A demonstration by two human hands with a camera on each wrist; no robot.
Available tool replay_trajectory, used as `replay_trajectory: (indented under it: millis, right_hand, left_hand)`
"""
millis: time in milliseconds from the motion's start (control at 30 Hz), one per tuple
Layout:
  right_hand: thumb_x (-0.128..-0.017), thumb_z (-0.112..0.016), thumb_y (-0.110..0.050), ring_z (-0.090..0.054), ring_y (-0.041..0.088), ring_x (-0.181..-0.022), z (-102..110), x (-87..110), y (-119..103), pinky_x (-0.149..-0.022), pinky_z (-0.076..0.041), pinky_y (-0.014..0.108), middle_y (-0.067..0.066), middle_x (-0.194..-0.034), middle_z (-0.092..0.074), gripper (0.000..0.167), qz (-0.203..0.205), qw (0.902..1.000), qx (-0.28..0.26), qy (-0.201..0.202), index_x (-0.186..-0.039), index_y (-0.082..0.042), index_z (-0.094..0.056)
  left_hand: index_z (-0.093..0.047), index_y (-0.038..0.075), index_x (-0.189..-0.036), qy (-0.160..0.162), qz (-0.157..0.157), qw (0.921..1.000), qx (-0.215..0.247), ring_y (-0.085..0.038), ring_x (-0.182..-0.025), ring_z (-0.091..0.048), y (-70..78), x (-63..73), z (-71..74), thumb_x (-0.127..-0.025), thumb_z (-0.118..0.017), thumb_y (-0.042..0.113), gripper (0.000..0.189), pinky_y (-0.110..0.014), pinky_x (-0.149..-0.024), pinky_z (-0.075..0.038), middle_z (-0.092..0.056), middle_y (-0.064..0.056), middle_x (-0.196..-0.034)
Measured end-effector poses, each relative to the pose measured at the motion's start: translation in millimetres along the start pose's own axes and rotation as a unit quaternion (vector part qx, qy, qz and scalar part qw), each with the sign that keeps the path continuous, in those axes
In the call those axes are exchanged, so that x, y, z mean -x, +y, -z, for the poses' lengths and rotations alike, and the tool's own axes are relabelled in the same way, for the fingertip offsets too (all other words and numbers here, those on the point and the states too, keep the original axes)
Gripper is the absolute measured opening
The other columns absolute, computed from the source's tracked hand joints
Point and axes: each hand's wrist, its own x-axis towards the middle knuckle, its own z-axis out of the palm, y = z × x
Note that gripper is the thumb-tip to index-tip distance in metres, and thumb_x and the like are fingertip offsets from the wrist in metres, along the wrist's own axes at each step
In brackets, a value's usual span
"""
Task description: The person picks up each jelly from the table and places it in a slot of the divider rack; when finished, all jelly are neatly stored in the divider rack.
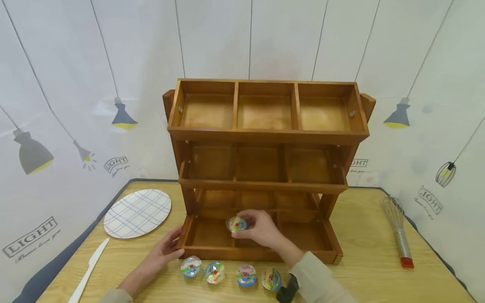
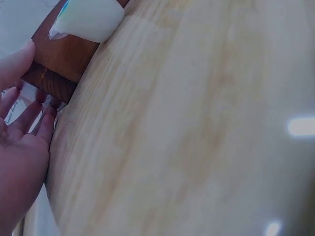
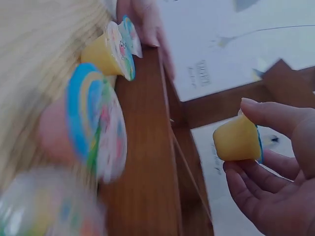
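My right hand [image 1: 259, 229] pinches a small jelly cup [image 3: 237, 139] between thumb and fingers, over the bottom tier of the wooden shelf [image 1: 261, 254]. The cup is yellow with a printed foil lid, which faces up in the head view. At the shelf's lower left corner, my left hand [image 1: 163, 252] holds on, thumb at the front face and fingers along the outer side. Several more jelly cups stand in a row on the table before the shelf, among them a leftmost one [image 1: 191, 267], one beside it [image 1: 214, 272] and a rightmost one [image 1: 271, 279] near the right wrist.
Above the bottom tier are a middle tier [image 1: 261, 185] and a top tier [image 1: 267, 134], each divided into compartments. Left on the table [image 1: 363, 235] lie a checked plate [image 1: 137, 213] and a white knife [image 1: 89, 269]. A whisk [image 1: 399, 237] with a red end lies far right.
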Motion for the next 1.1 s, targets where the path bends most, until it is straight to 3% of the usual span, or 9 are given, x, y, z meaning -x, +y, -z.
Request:
replay_trajectory:
  millis: [133,200,333,567,833,1100]
  right_hand:
    - [-0.065,-0.078,-0.024,-0.058,0.015,-0.083,-43,-34.1,-5,-0.067,-0.049,0.025,0.007,-0.094,-0.064,0.052,-0.026,0.9991,0.025,-0.023,-0.11,-0.005,-0.06]
    - [-0.066,-0.078,-0.023,-0.057,0.017,-0.085,-60,-42.9,-5,-0.068,-0.049,0.027,0.008,-0.097,-0.063,0.051,-0.044,0.998,0.033,-0.032,-0.11,-0.004,-0.059]
    - [-0.065,-0.078,-0.022,-0.054,0.02,-0.087,-82,-52.4,-2,-0.07,-0.049,0.03,0.009,-0.099,-0.06,0.05,-0.062,0.9959,0.057,-0.032,-0.107,-0.003,-0.059]
    - [-0.064,-0.079,-0.021,-0.049,0.027,-0.094,-99,-62.5,0,-0.073,-0.047,0.036,0.012,-0.102,-0.057,0.049,-0.097,0.9922,0.077,0.002,-0.104,-0.002,-0.059]
    - [-0.064,-0.078,-0.022,-0.051,0.032,-0.096,-112,-67.5,7,-0.076,-0.048,0.039,0.015,-0.105,-0.058,0.048,-0.108,0.9905,0.052,0.068,-0.106,-0.005,-0.061]
    - [-0.062,-0.08,-0.025,-0.055,0.031,-0.096,-116,-70.4,10,-0.081,-0.048,0.038,0.016,-0.106,-0.06,0.06,-0.091,0.9902,0.063,0.085,-0.112,-0.001,-0.056]
  left_hand:
    - [-0.013,-0.003,-0.14,-0.01,0.017,0.9998,0.004,0.008,-0.112,-0.044,-1.1,3.3,2.5,-0.088,-0.051,0.004,0.065,-0.01,-0.091,-0.038,-0.017,-0.03,-0.141]
    - [-0.013,0.0,-0.141,-0.01,0.035,0.9993,0.009,0.009,-0.112,-0.044,-1.6,4.2,1.8,-0.088,-0.051,0.005,0.065,-0.01,-0.091,-0.038,-0.014,-0.03,-0.142]
    - [-0.012,0.0,-0.141,-0.01,0.041,0.999,0.015,0.009,-0.112,-0.043,-0.6,5.4,0.7,-0.088,-0.05,0.006,0.066,-0.01,-0.091,-0.038,-0.013,-0.03,-0.143]
    - [-0.015,0.006,-0.142,0.002,0.062,0.998,0.005,0.008,-0.112,-0.044,2.4,2.7,2.7,-0.088,-0.052,0.011,0.066,-0.012,-0.091,-0.038,-0.017,-0.023,-0.145]
    - [-0.012,-0.001,-0.141,-0.008,0.029,0.9994,0.016,0.009,-0.113,-0.043,0.4,3.5,1.7,-0.088,-0.051,0.006,0.066,-0.01,-0.091,-0.037,-0.014,-0.03,-0.142]
    - [-0.014,0.0,-0.141,-0.002,0.025,0.9996,0.012,0.008,-0.113,-0.043,0.2,1.5,2.6,-0.088,-0.051,0.006,0.066,-0.011,-0.091,-0.038,-0.017,-0.03,-0.141]
